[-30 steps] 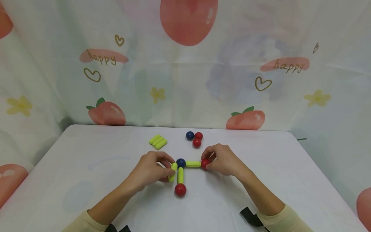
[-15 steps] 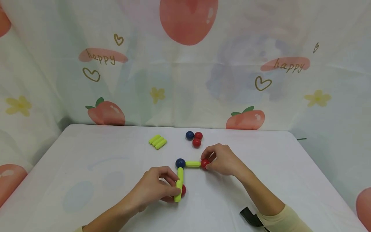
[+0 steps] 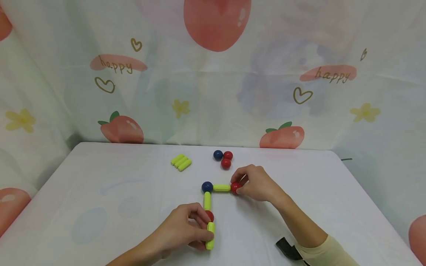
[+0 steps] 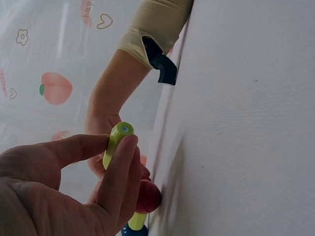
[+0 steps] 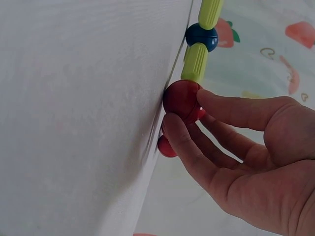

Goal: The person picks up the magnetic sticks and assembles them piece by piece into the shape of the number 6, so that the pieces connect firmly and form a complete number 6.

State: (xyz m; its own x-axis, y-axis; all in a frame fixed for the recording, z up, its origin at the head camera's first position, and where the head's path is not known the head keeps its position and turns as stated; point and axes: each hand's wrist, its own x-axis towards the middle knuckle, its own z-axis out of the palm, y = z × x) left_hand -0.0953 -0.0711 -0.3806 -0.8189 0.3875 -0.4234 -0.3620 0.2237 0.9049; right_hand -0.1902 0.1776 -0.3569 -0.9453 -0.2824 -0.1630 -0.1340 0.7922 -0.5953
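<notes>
Near the table's front, my left hand (image 3: 186, 229) pinches a yellow-green magnetic rod (image 3: 210, 236) between thumb and fingers; a small round disc shows in its end (image 4: 125, 129) in the left wrist view. Just beyond this rod lies a red ball (image 3: 209, 215), partly behind my fingers. From that ball a second rod (image 3: 207, 201) runs to a blue ball (image 3: 207, 187). Another rod (image 3: 221, 188) joins the blue ball to a red ball (image 5: 183, 101), which my right hand (image 3: 256, 183) pinches with thumb and fingertips. Whether the held rod touches the near red ball, I cannot tell.
At the back of the white table (image 3: 110, 166), several loose yellow-green rods (image 3: 181, 162) lie side by side. Right of them sit a loose blue ball (image 3: 217, 155) and two red balls (image 3: 227, 159). A printed cloth (image 3: 206, 92) hangs behind the table.
My left hand has carried its rod from beside the blue ball toward the table's front, past the near red ball. My right hand stays on its red ball.
</notes>
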